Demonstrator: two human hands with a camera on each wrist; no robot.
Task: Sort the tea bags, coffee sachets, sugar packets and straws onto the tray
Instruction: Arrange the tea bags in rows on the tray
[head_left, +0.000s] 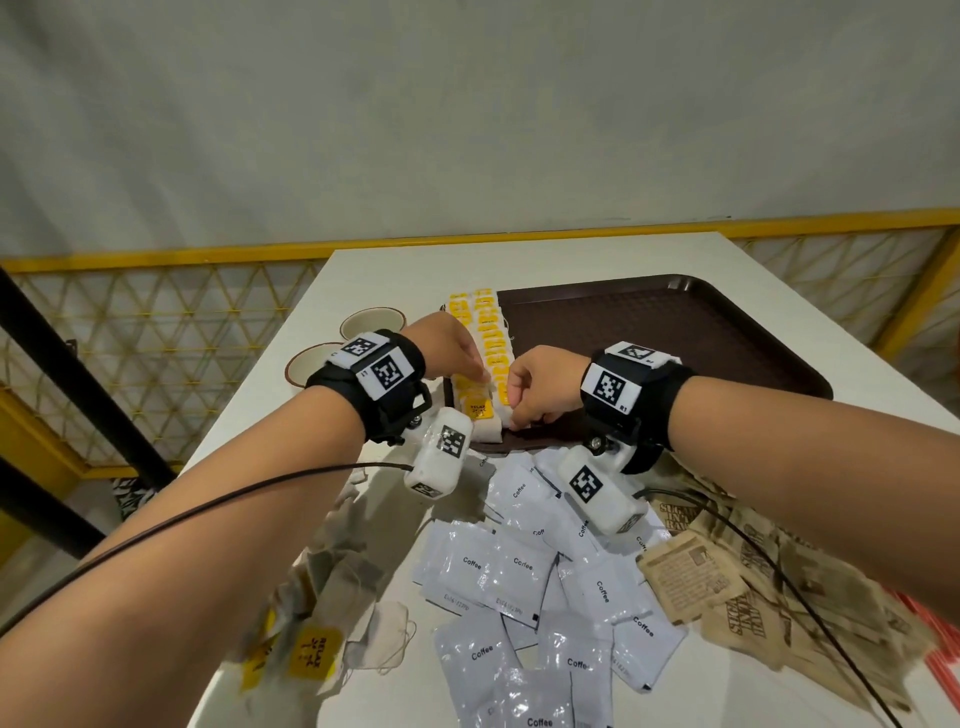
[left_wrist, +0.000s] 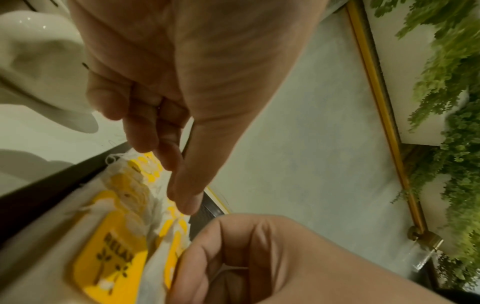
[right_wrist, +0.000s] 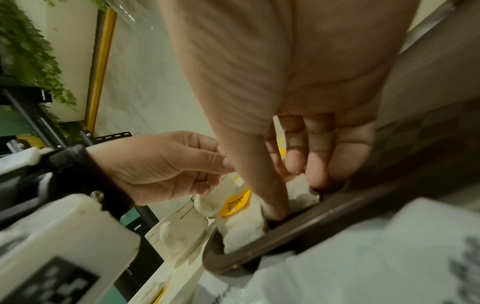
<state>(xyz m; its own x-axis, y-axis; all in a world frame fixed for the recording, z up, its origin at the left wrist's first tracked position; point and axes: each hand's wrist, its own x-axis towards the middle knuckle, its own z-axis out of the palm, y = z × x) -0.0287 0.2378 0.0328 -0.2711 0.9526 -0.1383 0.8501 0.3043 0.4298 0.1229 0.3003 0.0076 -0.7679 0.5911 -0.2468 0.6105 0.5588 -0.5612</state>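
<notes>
A brown tray (head_left: 675, 332) lies on the white table. Along its left side runs a row of tea bags (head_left: 491, 332) with yellow tags. Both hands meet at the near end of that row. My left hand (head_left: 470, 370) rests on the row with loosely extended fingers, and its thumb tip (left_wrist: 187, 205) touches the bags. My right hand (head_left: 519, 415) pinches the nearest tea bag (right_wrist: 241, 228) at the tray's near rim (right_wrist: 311, 232), thumb on one side and curled fingers (right_wrist: 311, 174) on the other.
Loose tea bags (head_left: 311, 649) lie near left under my forearm. Several grey coffee sachets (head_left: 498, 577) lie in the middle, brown sugar packets (head_left: 691, 577) to the right. Something red-striped (head_left: 932, 649) shows at the right edge. Two cups (head_left: 371, 319) stand left of the tray.
</notes>
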